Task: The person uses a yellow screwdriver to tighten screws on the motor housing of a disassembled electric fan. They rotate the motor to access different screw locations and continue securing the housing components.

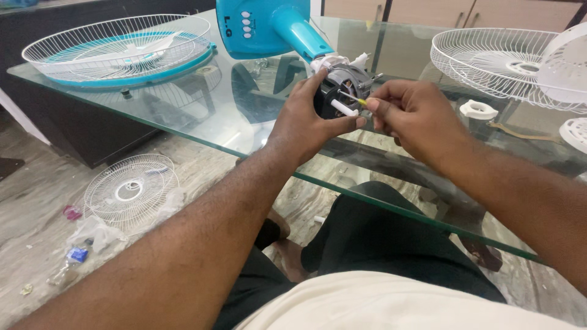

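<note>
A broad stretch of the clear glass tabletop (202, 116) is left bare between the teal-rimmed white wire fan guard (119, 49) at the far left and the grey fan motor (345, 82); passage is offered there. Beyond the motor, the way is blocked by the teal plastic fan body (263, 24). To the right, room is narrowed by a white wire fan grille (495, 61), a small white plastic ring cap (478, 110) and a white fan blade (568, 64). The near table edge is closed off by the two forearms. On the floor at the left, space is taken by another white wire guard (130, 190).
</note>
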